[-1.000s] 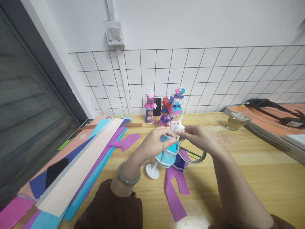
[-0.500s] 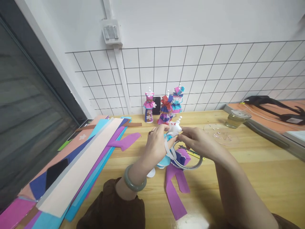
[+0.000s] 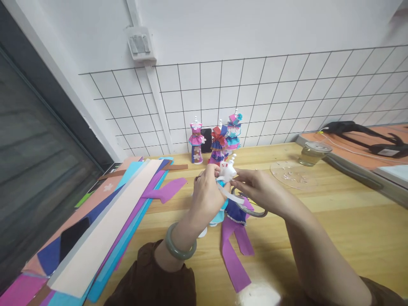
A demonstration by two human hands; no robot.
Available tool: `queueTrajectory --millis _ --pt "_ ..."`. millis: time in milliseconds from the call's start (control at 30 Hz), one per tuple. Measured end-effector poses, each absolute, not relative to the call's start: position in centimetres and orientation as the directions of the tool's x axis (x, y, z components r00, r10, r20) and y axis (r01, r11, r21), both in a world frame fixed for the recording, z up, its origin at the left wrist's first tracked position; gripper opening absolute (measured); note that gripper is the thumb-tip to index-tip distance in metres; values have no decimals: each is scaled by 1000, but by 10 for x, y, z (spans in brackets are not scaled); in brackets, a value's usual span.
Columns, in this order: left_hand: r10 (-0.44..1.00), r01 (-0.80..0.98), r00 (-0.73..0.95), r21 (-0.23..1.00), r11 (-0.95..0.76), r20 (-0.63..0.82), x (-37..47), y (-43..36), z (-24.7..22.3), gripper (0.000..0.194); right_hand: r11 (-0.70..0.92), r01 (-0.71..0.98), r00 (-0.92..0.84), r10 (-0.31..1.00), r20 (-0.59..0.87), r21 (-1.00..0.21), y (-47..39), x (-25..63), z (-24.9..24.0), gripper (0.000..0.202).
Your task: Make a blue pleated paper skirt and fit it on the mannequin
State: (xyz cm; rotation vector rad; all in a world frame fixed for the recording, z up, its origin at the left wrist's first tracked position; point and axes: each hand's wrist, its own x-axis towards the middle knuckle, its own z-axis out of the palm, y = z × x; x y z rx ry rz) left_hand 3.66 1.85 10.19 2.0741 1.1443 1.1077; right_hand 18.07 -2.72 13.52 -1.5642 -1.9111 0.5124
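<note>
A small white dress form [image 3: 227, 171] with red dots on its chest and blue fabric below tilts between my hands. My left hand [image 3: 208, 191] is closed round its left side. Fingers of my right hand [image 3: 256, 189] pinch close to its right side; what lies between them is too small to name. A loop of white ribbon [image 3: 232, 196] hangs below the form. Under my hands lie a navy ruffled piece [image 3: 235, 212] and a purple fabric strip [image 3: 234, 265]. A grey ring [image 3: 259, 213] shows below my right hand.
Three dressed forms [image 3: 196, 140] stand by the wall. Stacked coloured fabric [image 3: 108, 221] covers the left side, with a purple piece [image 3: 172, 190] beside it. At the right are a clear dish [image 3: 291, 176], a glass jar [image 3: 314, 154] and a black strap [image 3: 366, 138].
The view has shifted slightly. The white ribbon loop and the grey ring hang differently, with the ring lower and flatter. Both hands remain at the form.
</note>
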Motion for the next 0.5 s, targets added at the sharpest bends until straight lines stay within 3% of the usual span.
queueTrajectory --millis 133,300,500 --pt "854 394 285 759 -519 436 35 21 103 30 259 716 -143 963 228 -648 -32 178 137 21" --pt "840 322 285 779 -538 462 29 28 103 31 205 728 -25 961 274 -655 -37 178 138 26" --pt "808 356 278 726 -589 519 25 34 101 35 224 833 -18 925 379 -506 -44 166 140 23"
